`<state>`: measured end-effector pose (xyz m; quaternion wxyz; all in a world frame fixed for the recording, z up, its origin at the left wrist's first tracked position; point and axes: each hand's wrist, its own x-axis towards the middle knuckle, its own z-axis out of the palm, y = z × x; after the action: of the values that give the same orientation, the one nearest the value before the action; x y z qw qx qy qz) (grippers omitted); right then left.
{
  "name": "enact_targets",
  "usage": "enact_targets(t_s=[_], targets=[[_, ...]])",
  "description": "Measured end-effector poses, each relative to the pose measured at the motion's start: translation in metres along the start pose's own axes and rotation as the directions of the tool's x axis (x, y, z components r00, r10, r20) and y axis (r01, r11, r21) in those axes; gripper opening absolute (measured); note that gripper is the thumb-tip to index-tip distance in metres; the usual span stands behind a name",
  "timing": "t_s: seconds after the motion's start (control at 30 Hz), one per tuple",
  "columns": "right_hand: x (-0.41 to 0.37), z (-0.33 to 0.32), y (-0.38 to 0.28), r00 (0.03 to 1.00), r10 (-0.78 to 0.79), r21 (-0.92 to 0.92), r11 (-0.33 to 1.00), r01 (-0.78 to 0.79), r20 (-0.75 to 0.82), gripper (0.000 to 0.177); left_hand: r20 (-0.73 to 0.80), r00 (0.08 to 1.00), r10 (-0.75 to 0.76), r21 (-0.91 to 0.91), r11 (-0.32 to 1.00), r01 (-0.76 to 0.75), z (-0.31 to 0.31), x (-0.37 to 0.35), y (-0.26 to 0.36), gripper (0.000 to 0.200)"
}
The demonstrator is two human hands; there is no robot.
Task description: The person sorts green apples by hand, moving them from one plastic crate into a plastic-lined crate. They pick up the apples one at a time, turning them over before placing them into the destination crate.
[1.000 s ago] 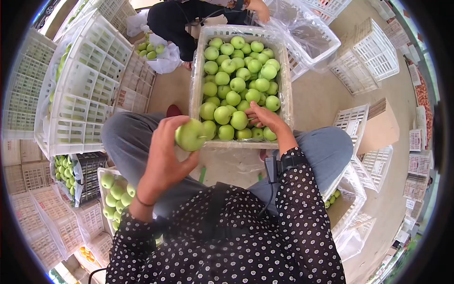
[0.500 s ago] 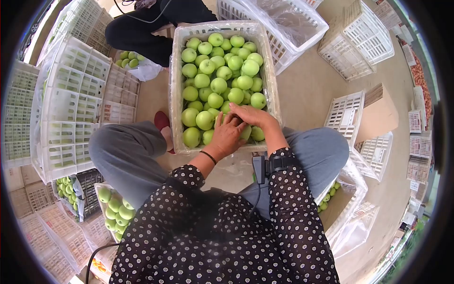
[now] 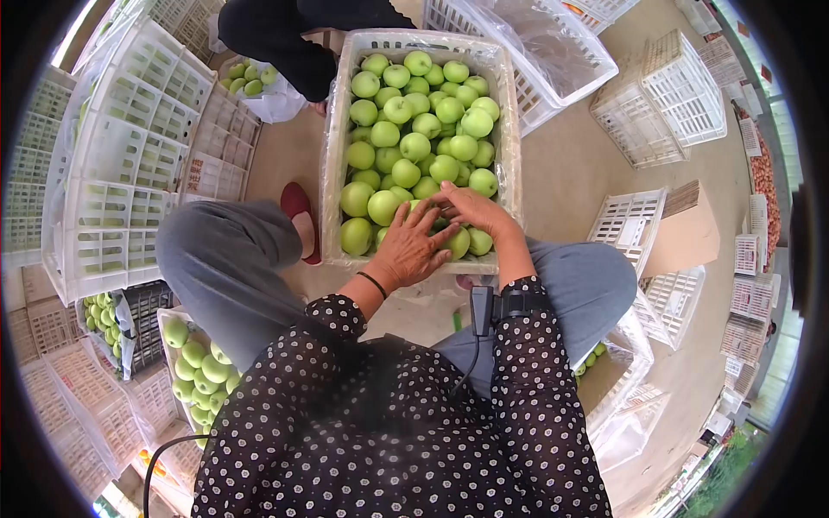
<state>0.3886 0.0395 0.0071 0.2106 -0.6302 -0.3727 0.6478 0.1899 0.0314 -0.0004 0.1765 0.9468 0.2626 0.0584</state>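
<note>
A white crate (image 3: pixel 330 173) lined with clear plastic stands between my knees, filled with green apples (image 3: pixel 406 173). My left hand (image 3: pixel 408 249) lies palm down on the apples at the crate's near end, its fingers spread. From the right, my right hand (image 3: pixel 473 211) reaches over the same spot with fingers extended, their tips close to or over those of my left hand. An apple (image 3: pixel 458 243) shows just beneath my right hand. Whatever lies directly under both palms is hidden.
Stacked white crates (image 3: pixel 142 155) rise on the left. Another lined crate (image 3: pixel 553 52) stands beyond the apples at the right. A co-worker's dark-trousered leg (image 3: pixel 285 52) is at the far left. A crate of apples (image 3: pixel 203 371) sits by my left thigh; a cardboard box (image 3: pixel 686 229) lies right.
The view has shifted, so the crate now appears slightly higher and farther right. The fingers of my left hand look more spread. Both hands remain over the near-end apples.
</note>
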Motion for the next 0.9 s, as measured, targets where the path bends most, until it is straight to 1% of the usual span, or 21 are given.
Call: enact_targets(t_s=[0.03,0.07,0.1,0.13,0.17,0.2,0.27,0.3,0.33,0.37,0.43,0.47,0.53,0.57,0.63,0.67,0.73,0.77,0.83,0.87,0.9], targets=[[-0.004,-0.006,0.001,1.0,0.001,-0.013,1.0,-0.001,0.002,0.068,0.02,1.0,-0.012,0.027,1.0,0.011,0.002,-0.001,0.0,0.053],[-0.009,-0.015,0.002,0.996,-0.002,-0.186,0.982,-0.014,-0.089,0.057,0.01,1.0,-0.019,0.022,1.0,0.018,0.004,-0.003,0.0,0.053],[-0.014,-0.022,0.003,0.984,-0.022,-0.35,0.936,-0.042,-0.178,0.047,0.002,1.0,-0.015,0.026,1.0,0.015,0.004,-0.005,-0.001,0.053],[-0.017,-0.024,0.006,0.984,-0.023,-0.36,0.932,-0.043,-0.179,0.047,-0.005,1.0,-0.009,0.03,0.999,0.009,0.005,-0.007,-0.001,0.053],[-0.021,-0.025,0.01,0.989,-0.049,-0.618,0.784,-0.05,-0.142,0.038,-0.014,1.0,-0.01,0.024,1.0,0.01,0.006,-0.008,-0.002,0.053],[-0.026,-0.025,0.014,0.993,-0.06,-0.823,0.567,-0.048,-0.1,0.03,-0.03,1.0,0.009,0.014,1.0,-0.008,0.006,-0.01,-0.002,0.054],[-0.033,-0.01,0.021,0.994,-0.056,-0.835,0.549,-0.047,-0.093,0.028,-0.059,0.998,0.026,-0.005,1.0,-0.027,0.006,-0.012,-0.003,0.055],[-0.033,-0.003,0.023,0.995,-0.055,-0.84,0.541,-0.037,-0.079,0.026,-0.049,0.997,0.053,-0.008,0.999,-0.054,0.005,-0.014,-0.004,0.055],[-0.031,-0.001,0.022,0.995,-0.037,-0.874,0.482,-0.059,-0.088,0.026,-0.038,0.996,0.08,-0.009,0.997,-0.081,0.004,-0.014,-0.005,0.056],[-0.032,-0.001,0.023,0.995,-0.035,-0.879,0.473,-0.062,-0.089,0.026,-0.048,0.996,0.078,-0.015,0.997,-0.078,0.003,-0.014,-0.006,0.056],[-0.035,-0.003,0.024,0.979,-0.189,-0.824,0.564,0.044,-0.077,0.023,-0.03,0.996,0.088,0.003,0.996,-0.088,0.001,-0.015,-0.005,0.056],[-0.034,-0.002,0.024,0.98,-0.184,-0.829,0.557,0.042,-0.074,0.023,-0.037,0.996,0.084,-0.004,0.996,-0.084,0.0,-0.015,-0.005,0.056],[-0.034,0.003,0.017,0.936,-0.299,-0.701,0.708,0.088,-0.185,0.023,-0.034,0.995,0.09,-0.022,0.996,-0.091,-0.002,-0.015,-0.005,0.055],[-0.034,0.006,0.013,0.94,-0.292,-0.704,0.705,0.086,-0.178,0.023,-0.036,0.996,0.082,-0.031,0.996,-0.083,-0.002,-0.014,-0.004,0.055],[-0.034,0.011,0.008,0.966,-0.11,-0.694,0.715,-0.087,-0.234,0.024,0.001,0.998,0.069,-0.038,0.997,-0.069,-0.003,-0.014,-0.003,0.055],[-0.032,0.012,0.007,0.967,-0.106,-0.694,0.715,-0.088,-0.232,0.024,0.003,0.998,0.067,-0.041,0.997,-0.066,-0.001,-0.014,-0.004,0.055],[-0.03,0.009,0.006,0.967,0.072,-0.727,0.646,-0.231,-0.244,0.03,-0.013,0.999,0.05,-0.069,0.996,-0.051,0.003,-0.012,-0.004,0.055],[-0.029,0.007,0.006,0.966,0.078,-0.73,0.641,-0.237,-0.245,0.03,-0.016,0.999,0.048,-0.077,0.996,-0.049,0.005,-0.011,-0.005,0.055],[-0.026,0.003,0.008,0.983,0.117,-0.688,0.702,-0.184,-0.143,0.034,-0.032,0.998,0.053,-0.075,0.996,-0.055,0.005,-0.012,-0.005,0.056],[-0.026,0.003,0.009,0.983,0.122,-0.689,0.701,-0.183,-0.138,0.034,-0.03,0.998,0.046,-0.079,0.996,-0.049,0.004,-0.013,-0.005,0.056],[-0.028,0.003,0.009,0.993,0.067,-0.739,0.664,-0.115,-0.095,0.036,-0.024,0.999,0.047,-0.073,0.996,-0.048,0.001,-0.013,-0.004,0.056]])
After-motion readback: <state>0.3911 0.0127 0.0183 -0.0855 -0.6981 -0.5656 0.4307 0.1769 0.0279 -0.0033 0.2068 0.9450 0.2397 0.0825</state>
